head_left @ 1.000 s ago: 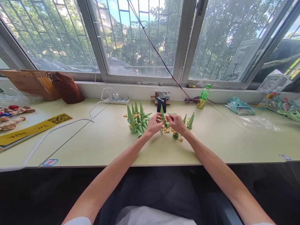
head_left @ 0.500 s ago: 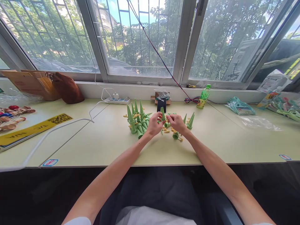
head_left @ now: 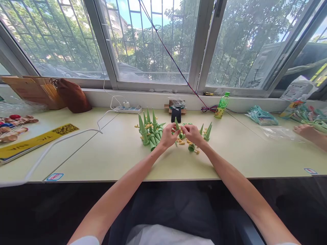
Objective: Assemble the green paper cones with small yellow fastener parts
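My left hand [head_left: 169, 136] is closed around a green plastic cone [head_left: 177, 124], whose pointed tip sticks up above the fingers. Close beside it, my right hand [head_left: 192, 133] has its fingertips pinched at the cone's right side; whatever they hold is too small to make out. A cluster of green cones [head_left: 144, 134], some upright and some lying down with small yellow pieces, stands left of my left hand. Loose yellow pegs [head_left: 181, 143] lie below and between the hands. A green cone on its side [head_left: 191, 147] shows its round open end. Another green cone [head_left: 208, 132] leans right of my right hand.
Behind the hands lie a black phone [head_left: 176, 114] and a small cardboard box [head_left: 167, 107]. A green-capped bottle [head_left: 222, 105] stands back right. A white cable [head_left: 74, 134] crosses the left side. Another person's hand [head_left: 305, 131] rests at far right, near packaged green items [head_left: 263, 115].
Another person's hand has come into view at the far right edge. The cone in my left hand has shifted and tilted slightly left; my hands stay nearly in place.
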